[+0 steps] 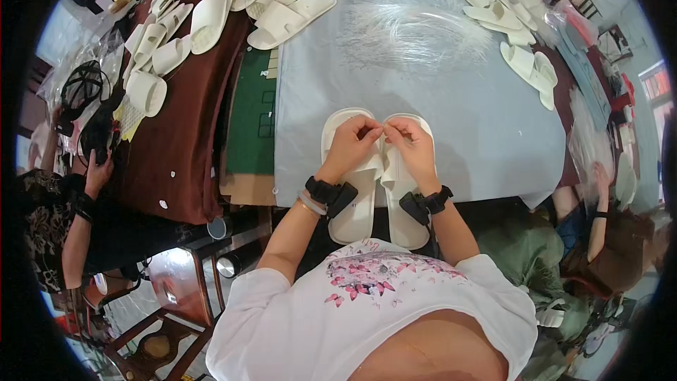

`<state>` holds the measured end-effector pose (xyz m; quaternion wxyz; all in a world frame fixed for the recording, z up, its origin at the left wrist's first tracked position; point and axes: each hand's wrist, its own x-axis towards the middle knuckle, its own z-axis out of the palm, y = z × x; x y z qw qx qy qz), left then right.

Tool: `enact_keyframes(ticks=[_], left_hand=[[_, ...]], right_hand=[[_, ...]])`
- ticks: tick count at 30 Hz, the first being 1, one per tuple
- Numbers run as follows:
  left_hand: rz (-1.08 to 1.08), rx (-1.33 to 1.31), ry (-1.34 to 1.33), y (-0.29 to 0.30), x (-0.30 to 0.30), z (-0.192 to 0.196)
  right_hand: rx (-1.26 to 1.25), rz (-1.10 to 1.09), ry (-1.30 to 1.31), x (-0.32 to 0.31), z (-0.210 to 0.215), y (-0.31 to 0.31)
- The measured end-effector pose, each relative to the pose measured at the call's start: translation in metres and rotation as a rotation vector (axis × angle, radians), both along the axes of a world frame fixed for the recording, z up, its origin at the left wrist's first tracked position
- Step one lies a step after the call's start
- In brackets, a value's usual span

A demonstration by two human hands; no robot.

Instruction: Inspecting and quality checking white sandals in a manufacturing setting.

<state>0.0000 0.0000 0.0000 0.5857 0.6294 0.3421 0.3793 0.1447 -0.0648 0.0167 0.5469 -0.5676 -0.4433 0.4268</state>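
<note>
A pair of cream slide slippers lies side by side at the near edge of the table, soles partly past the edge. My left hand [348,144] is over the left slipper [352,215], my right hand [415,152] over the right slipper [405,222]. Both hands are closed in a pinch, fingertips meeting between the two slippers near their toe ends. Whatever is between the fingertips is too small to make out. Each wrist wears a black strapped device.
A grey-blue cloth [317,92] covers the table. A heap of clear plastic bags [423,35] lies at the far side. More cream slippers [293,20] are piled far left, others [529,70] at right. A wooden chair [176,282] stands lower left. Other people work at both sides.
</note>
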Motion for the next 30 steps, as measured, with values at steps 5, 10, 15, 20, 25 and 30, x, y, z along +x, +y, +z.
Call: enact_keyframes(ticks=[5,10,15,20,25,30], left_hand=[[-0.017,0.011,0.024,-0.001,0.002,0.003],[0.005,0.046,0.067,-0.001,0.001,-0.002],[0.033,0.098,0.143,-0.005,-0.001,-0.003],[0.074,0.047,0.093,-0.007,0.002,-0.004],[0.248,0.296,0.009,0.000,0.003,0.018],[0.648,0.289,-0.036,0.008,-0.074,0.044]], right_hand=[[0.137,-0.039,-0.143,0.002,0.001,0.003],[0.075,0.032,-0.211,0.004,0.005,0.004],[0.044,0.110,-0.265,0.009,0.009,0.007],[0.023,0.156,-0.201,0.013,0.004,0.008],[0.165,-0.106,0.025,0.017,0.013,0.007],[0.248,-0.370,0.037,0.045,0.051,-0.053]])
